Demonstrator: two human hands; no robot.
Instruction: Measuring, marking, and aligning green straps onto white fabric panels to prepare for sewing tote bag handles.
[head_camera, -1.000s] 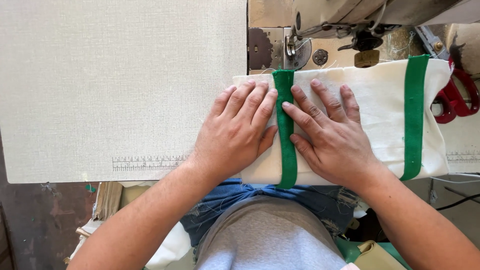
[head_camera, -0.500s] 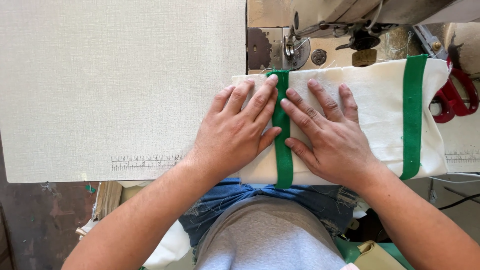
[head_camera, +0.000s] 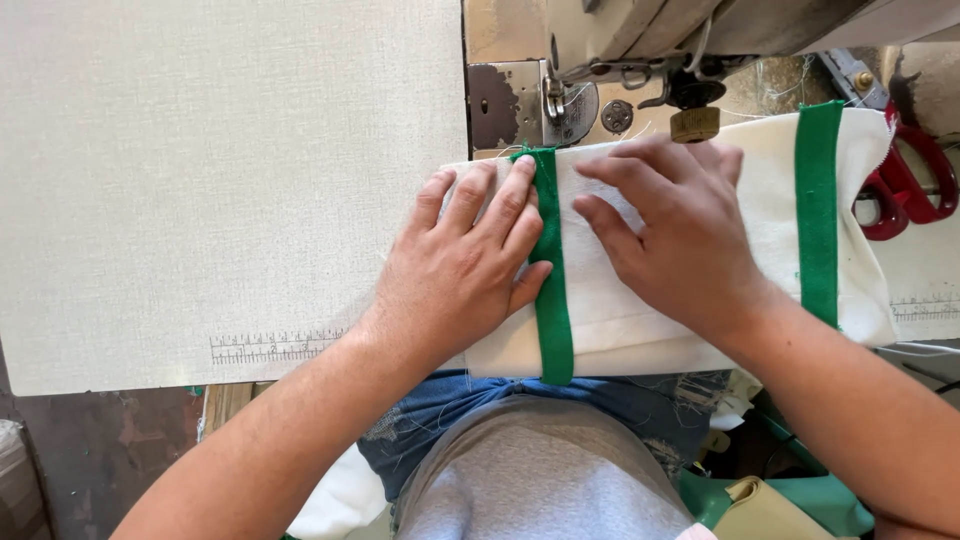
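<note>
Cloth (head_camera: 650, 320): cream woven panel, green strip (head_camera: 552, 290), on textured tabletop (head_camera: 220, 170) below sewing machine (head_camera: 640, 50) | left hand (head_camera: 470, 265), right hand (head_camera: 675, 235): flat, fingers spread, pressing cloth, gripping nothing | red scissors (head_camera: 905, 190) right.

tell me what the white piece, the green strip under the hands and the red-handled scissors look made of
White piece: woven cloth, matte, likely cotton canvas; faint weave and soft folded edge show. Green strip: matte woven fabric tape, frayed threads at its top. Scissors: glossy red handles, probably plastic; blades are hidden.
</note>
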